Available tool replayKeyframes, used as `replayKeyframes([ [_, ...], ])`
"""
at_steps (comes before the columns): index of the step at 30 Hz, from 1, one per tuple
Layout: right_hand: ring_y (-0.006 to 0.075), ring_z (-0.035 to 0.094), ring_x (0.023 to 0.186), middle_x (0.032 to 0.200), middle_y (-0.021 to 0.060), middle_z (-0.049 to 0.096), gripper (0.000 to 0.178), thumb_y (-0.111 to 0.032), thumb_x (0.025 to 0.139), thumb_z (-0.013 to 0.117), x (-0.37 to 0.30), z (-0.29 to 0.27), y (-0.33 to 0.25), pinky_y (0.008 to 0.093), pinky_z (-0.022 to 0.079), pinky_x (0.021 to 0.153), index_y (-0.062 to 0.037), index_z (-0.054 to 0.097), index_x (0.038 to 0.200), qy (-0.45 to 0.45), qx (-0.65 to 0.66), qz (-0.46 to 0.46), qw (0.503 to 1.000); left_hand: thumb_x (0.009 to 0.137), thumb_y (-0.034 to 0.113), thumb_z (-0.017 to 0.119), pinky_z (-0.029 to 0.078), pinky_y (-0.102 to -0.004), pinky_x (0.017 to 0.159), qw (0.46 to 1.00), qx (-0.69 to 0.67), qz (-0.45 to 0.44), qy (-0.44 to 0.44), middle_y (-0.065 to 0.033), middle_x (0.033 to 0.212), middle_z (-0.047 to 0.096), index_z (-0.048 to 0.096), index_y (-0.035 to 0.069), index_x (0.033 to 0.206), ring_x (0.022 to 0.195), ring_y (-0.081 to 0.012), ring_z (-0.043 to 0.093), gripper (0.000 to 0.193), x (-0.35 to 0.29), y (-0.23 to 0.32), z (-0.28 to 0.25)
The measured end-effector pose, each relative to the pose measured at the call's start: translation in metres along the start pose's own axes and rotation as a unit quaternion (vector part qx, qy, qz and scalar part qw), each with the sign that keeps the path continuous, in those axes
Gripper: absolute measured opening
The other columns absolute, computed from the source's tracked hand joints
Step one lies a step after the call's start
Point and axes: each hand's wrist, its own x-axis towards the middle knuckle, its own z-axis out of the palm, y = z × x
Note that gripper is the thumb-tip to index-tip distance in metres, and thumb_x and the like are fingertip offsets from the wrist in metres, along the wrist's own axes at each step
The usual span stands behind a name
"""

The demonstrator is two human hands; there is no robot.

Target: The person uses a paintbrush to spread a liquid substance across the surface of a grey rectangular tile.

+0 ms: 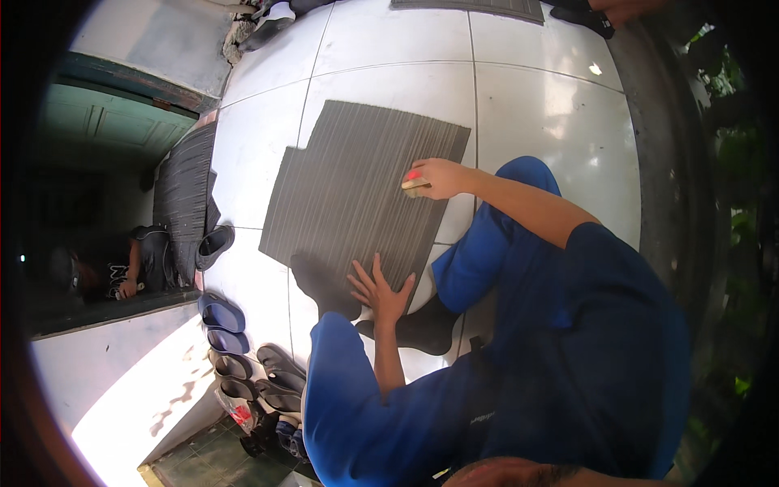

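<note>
A grey ribbed mat [357, 174] with a notch in its left side lies on the tiled floor. My right hand [442, 177] is closed around a small block with a pale cream edge and a red spot, perhaps a brush [415, 185], held against the mat's right part. The underside of that block is hidden. My left hand [383, 294] lies flat near the mat's front edge, fingers spread, holding nothing. My feet in dark socks [426, 326] flank the left hand, one of them resting on the mat's lower corner.
Blue slippers [221, 312] and dark sandals [280, 369] line the left side. A dark ribbed mat [185, 183] lies by the doorway, where another person [122, 264] sits low. Another grey mat [503, 6] lies at the far edge. Plants [734, 219] stand at the right.
</note>
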Motion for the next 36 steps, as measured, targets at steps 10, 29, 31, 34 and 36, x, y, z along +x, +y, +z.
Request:
replayKeyframes([
  [10,0.0368,0.067,0.103,0.109,0.0171,0.067,0.039,-0.020,0.092,0.067,0.007,-0.008,0.025,0.0461,0.056,0.089,-0.0136,0.068,0.131,0.236,-0.108,-0.063,0.964,0.083,0.060,0.079,0.001,-0.0767,0.121,1.000,0.014,0.001,-0.002,-0.0250,0.173,-0.002,0.027,0.023,0.166,0.157,-0.0555,-0.009,0.105,-0.004,-0.006,-0.003],
  [29,0.0420,0.068,0.102,0.111,0.0205,0.069,0.030,-0.028,0.095,0.064,0.000,-0.018,0.058,0.0493,0.056,0.087,-0.0064,0.071,0.115,0.153,-0.158,-0.032,0.975,0.089,0.046,0.077,0.006,-0.0741,0.123,0.997,-0.006,0.081,0.018,-0.0263,0.172,0.006,0.032,0.014,0.163,0.157,-0.0548,-0.001,0.092,-0.012,0.003,0.001],
  [31,0.0416,0.068,0.099,0.108,0.0190,0.070,0.025,-0.025,0.093,0.065,0.006,-0.040,0.057,0.0505,0.055,0.085,-0.0071,0.070,0.111,0.311,-0.127,0.056,0.940,0.088,0.046,0.077,0.006,-0.0740,0.123,0.997,-0.001,0.076,0.018,-0.0266,0.172,0.006,0.032,0.014,0.163,0.157,-0.0549,-0.001,0.092,-0.015,0.000,0.003],
  [34,0.0419,0.066,0.096,0.107,0.0221,0.068,0.035,-0.032,0.097,0.068,-0.002,-0.034,0.049,0.0491,0.053,0.085,-0.0037,0.069,0.117,0.324,-0.132,0.114,0.930,0.087,0.046,0.078,0.005,-0.0739,0.123,0.997,-0.014,0.078,0.017,-0.0265,0.172,0.007,0.032,0.014,0.162,0.157,-0.0543,-0.003,0.094,-0.013,0.001,0.001],
  [36,0.0436,0.067,0.097,0.107,0.0243,0.069,0.039,-0.034,0.095,0.070,-0.013,-0.001,0.030,0.0494,0.054,0.084,-0.0012,0.069,0.116,0.207,-0.095,0.021,0.973,0.086,0.047,0.079,0.005,-0.0743,0.123,0.999,-0.008,0.039,0.003,-0.0264,0.171,0.007,0.033,0.013,0.162,0.157,-0.0541,-0.004,0.094,-0.019,-0.004,0.004],
])
